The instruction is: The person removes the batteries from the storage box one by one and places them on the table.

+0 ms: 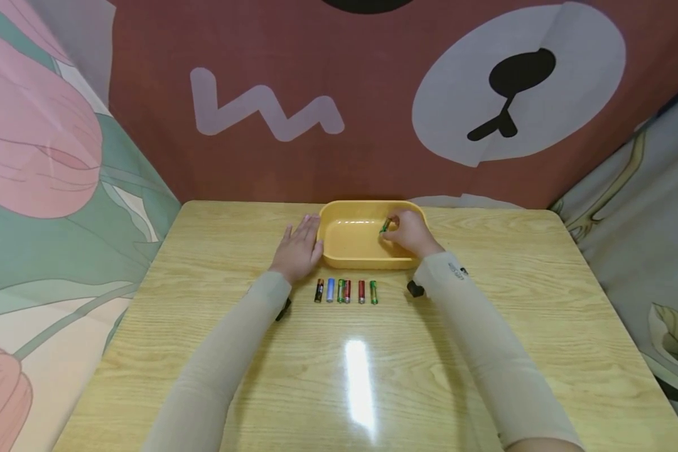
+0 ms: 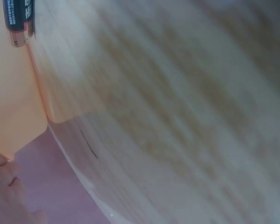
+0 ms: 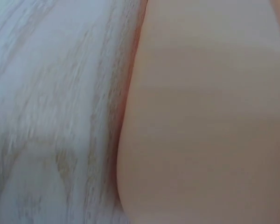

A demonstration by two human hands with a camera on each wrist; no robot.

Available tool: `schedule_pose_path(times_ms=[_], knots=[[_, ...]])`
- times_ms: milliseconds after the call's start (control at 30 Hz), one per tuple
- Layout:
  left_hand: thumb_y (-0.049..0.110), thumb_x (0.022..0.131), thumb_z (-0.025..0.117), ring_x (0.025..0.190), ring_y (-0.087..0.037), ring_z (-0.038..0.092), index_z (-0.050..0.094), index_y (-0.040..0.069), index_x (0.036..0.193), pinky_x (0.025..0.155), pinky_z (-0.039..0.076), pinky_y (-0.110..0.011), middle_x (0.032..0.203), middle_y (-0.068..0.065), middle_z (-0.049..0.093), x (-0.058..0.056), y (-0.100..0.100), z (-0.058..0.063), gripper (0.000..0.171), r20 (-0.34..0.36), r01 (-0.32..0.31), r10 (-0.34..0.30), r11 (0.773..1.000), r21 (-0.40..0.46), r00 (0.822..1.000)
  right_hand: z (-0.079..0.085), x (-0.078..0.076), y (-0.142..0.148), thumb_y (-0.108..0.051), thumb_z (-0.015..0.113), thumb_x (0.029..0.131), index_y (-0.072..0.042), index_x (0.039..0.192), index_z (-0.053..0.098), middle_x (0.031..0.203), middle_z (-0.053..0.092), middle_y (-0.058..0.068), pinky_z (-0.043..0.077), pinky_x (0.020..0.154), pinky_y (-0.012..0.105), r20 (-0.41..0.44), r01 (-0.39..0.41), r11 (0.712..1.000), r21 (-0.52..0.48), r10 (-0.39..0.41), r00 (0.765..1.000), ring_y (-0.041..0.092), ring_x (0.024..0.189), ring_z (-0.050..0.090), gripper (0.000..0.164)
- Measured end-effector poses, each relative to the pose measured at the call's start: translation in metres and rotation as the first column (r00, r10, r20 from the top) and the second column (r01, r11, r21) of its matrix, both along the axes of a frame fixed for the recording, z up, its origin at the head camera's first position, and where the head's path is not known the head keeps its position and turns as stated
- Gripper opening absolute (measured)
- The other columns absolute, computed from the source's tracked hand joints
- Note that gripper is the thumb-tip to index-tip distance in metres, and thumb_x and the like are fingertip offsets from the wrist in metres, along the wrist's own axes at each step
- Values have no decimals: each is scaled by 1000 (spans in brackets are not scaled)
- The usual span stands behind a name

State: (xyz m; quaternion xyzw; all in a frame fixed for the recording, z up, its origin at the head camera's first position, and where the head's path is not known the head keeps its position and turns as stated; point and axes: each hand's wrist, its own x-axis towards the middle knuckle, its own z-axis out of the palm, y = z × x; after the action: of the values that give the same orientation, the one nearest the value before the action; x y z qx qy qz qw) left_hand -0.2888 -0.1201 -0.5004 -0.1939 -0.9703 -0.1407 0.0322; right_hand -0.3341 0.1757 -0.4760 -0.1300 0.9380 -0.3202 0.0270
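A yellow plastic bin stands near the back of the table. My right hand reaches over its right side and pinches a green battery between thumb and fingers, inside the rim. With fingers extended, my left hand rests against the bin's left wall. In front of the bin lies a row of batteries: a black one, a blue one, a green one beside a red one, another red one and a green one. The right wrist view shows only the bin's wall and table.
The wooden table extends to both sides and toward me. A brown cloth with a cartoon face hangs behind its back edge. Floral curtains flank the table. Small black devices, such as one at the right wrist, sit under my sleeves.
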Motion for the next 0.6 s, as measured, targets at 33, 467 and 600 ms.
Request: schedule_pose_path(times_ms=[33, 467, 600], knots=[[33, 109, 30, 156, -22, 9, 15, 6, 163, 125, 10, -52, 168, -10, 20, 0, 0, 0, 62, 0, 2, -2, 1000, -2, 1000, 1, 1, 0, -14, 80, 88, 8, 122, 64, 106, 61, 21, 49, 88, 49, -7, -3, 1000, -2, 3, 1000, 31, 96, 53, 44], [34, 109, 31, 156, -23, 11, 16, 6, 163, 125, 12, -53, 168, -9, 19, 0, -1, -5, 62, -24, 7, -7, 1000, 8, 1000, 10, 20, 7, -14, 77, 91, 6, 140, 54, 136, 56, 25, 47, 105, 51, -24, 14, 995, -101, -17, 1000, 42, 123, 55, 58], [33, 109, 32, 156, -23, 12, 16, 6, 163, 125, 12, -53, 168, -9, 20, -2, -1, -7, 62, -35, 11, -11, 1000, 12, 999, 16, 29, 6, -13, 76, 91, 3, 142, 54, 137, 55, 21, 47, 106, 50, -25, 36, 985, -167, -41, 999, 40, 125, 54, 58]])
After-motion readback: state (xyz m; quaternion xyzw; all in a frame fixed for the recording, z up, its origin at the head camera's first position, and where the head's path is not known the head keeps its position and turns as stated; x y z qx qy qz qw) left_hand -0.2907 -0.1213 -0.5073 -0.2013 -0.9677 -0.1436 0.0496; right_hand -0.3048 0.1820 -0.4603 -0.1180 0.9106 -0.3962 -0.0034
